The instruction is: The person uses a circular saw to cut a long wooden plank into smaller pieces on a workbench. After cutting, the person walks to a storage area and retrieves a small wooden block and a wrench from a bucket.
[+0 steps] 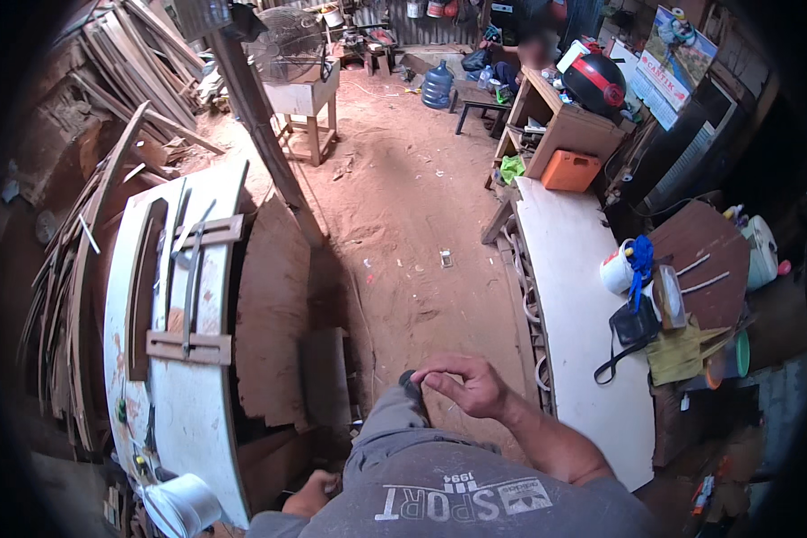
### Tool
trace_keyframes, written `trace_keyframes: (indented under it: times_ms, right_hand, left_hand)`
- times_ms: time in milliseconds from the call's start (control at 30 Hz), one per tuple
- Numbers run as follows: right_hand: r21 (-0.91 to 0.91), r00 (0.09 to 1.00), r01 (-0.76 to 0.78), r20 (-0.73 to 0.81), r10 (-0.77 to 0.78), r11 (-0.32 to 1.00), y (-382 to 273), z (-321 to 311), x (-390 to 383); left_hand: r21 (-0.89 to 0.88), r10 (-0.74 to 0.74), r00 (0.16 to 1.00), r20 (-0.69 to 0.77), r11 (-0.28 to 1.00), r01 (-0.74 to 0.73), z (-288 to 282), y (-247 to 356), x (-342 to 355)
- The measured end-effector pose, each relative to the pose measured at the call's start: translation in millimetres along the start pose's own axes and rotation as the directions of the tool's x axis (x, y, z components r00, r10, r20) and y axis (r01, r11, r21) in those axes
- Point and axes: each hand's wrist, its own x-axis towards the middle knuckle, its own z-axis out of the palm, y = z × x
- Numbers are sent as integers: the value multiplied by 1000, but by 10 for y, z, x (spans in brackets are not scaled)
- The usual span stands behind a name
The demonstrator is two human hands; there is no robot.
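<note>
My right hand [462, 386] is held out in front of my body over the dirt floor, its fingers curled with thumb and forefinger close together. Whatever it may hold is too small or hidden. Low at my left side, my left hand [314, 493] hangs with its fingers curled; its palm is hidden. It is nearest to a white-topped workbench [175, 421]. On that bench lie a long dark wooden board [143, 287] and two slotted wooden pieces, the nearer one [188, 348] and the farther one [208, 231], with a dark bar across them.
To the right runs a long white tabletop [583, 341] with a white bucket [615, 271] and a black pouch [635, 323]. An orange case [569, 170] and a helmet [594, 82] stand beyond. Lumber [72, 296] leans at the left. A wooden post [264, 134] rises beside the path.
</note>
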Motion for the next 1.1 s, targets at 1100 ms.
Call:
trace_keyframes:
  times_ms: [1100]
  right_hand:
    - [881, 632, 303, 99, -769, 363, 798, -5169, 8123]
  left_hand:
    - [-316, -94, 994, 52, 943, 106, -3652, 7746, 3833]
